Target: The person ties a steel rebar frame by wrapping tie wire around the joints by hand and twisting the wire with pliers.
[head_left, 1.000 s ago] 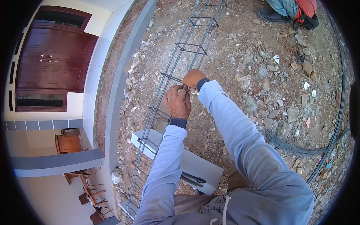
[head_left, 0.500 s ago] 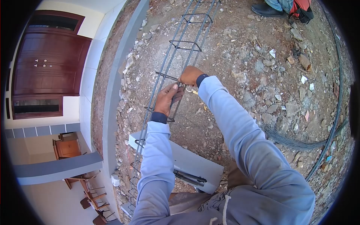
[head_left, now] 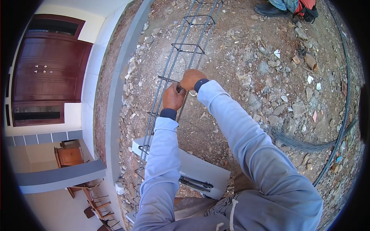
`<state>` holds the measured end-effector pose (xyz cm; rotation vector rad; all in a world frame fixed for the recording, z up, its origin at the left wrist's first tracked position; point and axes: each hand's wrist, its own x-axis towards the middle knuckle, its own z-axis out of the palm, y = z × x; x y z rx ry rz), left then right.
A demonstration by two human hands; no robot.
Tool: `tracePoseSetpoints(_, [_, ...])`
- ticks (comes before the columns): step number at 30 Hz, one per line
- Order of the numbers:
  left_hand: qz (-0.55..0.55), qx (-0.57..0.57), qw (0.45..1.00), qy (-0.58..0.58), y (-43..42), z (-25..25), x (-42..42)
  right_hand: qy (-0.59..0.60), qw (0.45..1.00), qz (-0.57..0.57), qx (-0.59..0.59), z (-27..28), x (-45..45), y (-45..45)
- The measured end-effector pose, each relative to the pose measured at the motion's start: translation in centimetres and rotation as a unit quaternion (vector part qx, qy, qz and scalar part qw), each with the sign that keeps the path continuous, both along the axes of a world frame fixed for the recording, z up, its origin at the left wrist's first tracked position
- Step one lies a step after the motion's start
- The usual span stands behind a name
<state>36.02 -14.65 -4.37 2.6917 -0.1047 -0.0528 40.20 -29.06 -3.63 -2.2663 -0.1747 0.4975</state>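
Your left hand (head_left: 173, 97) and right hand (head_left: 192, 79) hide what their fingers grip. Your left sleeve (head_left: 162, 165) covers part of the steel cage (head_left: 187, 51); the top edge crops its far end and another person (head_left: 284, 4).

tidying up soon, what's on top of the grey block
Dark bars lie on the block toward its right end. The cage passes over its left end; whether they touch is unclear. The left sleeve hides part between, so anything there can't be seen.
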Motion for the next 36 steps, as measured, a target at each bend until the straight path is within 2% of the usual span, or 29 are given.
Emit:
tracePoseSetpoints(1, [-0.012, 0.058, 0.997, -0.058, -0.5, 0.2, -0.3, -0.004, 1.0, 0.019, -0.005, -0.2, 0.2, 0.2])
tracePoseSetpoints(4, [0.039, 0.103, 0.988, -0.105, -1.4, -0.8, -1.1, -0.025, 0.995, 0.091, -0.038, -0.8, 0.8, 0.5])
tracePoseSetpoints(6, [0.061, 0.099, 0.99, -0.08, -1.6, -1.2, -0.8, -0.047, 0.981, 0.165, -0.085, -1.2, 0.8, 0.2])
tracePoseSetpoints(7, [0.073, 0.098, 0.99, -0.066, -1.6, -1.3, -0.7, 0.008, 0.993, 0.111, -0.028, -1.3, 0.7, 0.1])
tracePoseSetpoints(9, [0.112, -0.074, 0.991, 0.006, -0.7, -2.4, 0.4, 0.114, 0.99, 0.002, 0.087, -1.2, 0.5, 0.2])
tracePoseSetpoints(11, [0.138, -0.213, 0.965, 0.064, 0.1, -3.0, 0.8, 0.093, 0.991, 0.008, 0.092, -1.6, 0.5, 0.4])
tracePoseSetpoints(13, [0.152, -0.317, 0.93, 0.11, -0.9, -0.8, 0.2, 0.076, 0.992, 0.023, 0.095, -3.7, 1.1, 0.9])
tracePoseSetpoints(15, [0.165, -0.376, 0.902, 0.13, -0.7, -0.1, 0.0, 0.08, 0.991, 0.022, 0.106, -5.1, 1.6, 1.4])
tracePoseSetpoints(18, [0.187, -0.456, 0.86, 0.133, 0.1, -0.4, 0.0, 0.144, 0.977, -0.068, 0.143, -2.1, 0.2, 0.4])
tracePoseSetpoints(21, [0.216, -0.512, 0.824, 0.115, 0.8, -0.8, -0.4, 0.107, 0.985, -0.027, 0.129, -2.2, 0.1, 0.2])
tracePoseSetpoints(25, [0.219, -0.559, 0.791, 0.116, 0.9, -0.2, -0.7, 0.094, 0.988, -0.053, 0.112, -1.8, -0.2, 0.3])
tracePoseSetpoints(27, [0.215, -0.556, 0.799, 0.084, 0.4, -0.2, -0.9, 0.043, 0.994, -0.062, 0.077, -1.6, -0.5, 0.4])
tracePoseSetpoints(30, [0.192, -0.544, 0.816, 0.041, 0.0, -0.8, -1.3, 0.023, 0.987, -0.124, 0.104, -2.3, -0.9, 1.2])
tracePoseSetpoints(36, [0.146, -0.479, 0.865, -0.028, -1.0, -1.1, -2.2, 0.033, 0.985, -0.128, 0.107, -1.9, -1.2, 1.0])
